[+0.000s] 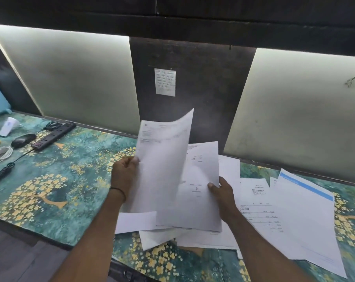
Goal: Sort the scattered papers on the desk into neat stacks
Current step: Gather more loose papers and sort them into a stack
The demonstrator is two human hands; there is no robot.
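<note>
Dim room; pale glow from wall panels (70, 78) above the left hand (123, 176). The raised sheet (164, 159) shades lower sheet (201, 169) to its right. Edges bend; print blurry, probably motion.

Layout on the desk (70, 190), taken from the held sheets (166, 159).
Loose papers (294, 216) lie beneath and right; mouse (22, 140) and power strip (54, 136) far left; pinned note (165, 82) behind, above.

Open centre-left: teal floral-patterned counter (74, 171). Upper left blocked by black plastic power strip (54, 136) and black oval mouse (23, 140). Lower right covered by white paper sheets (294, 220).
</note>
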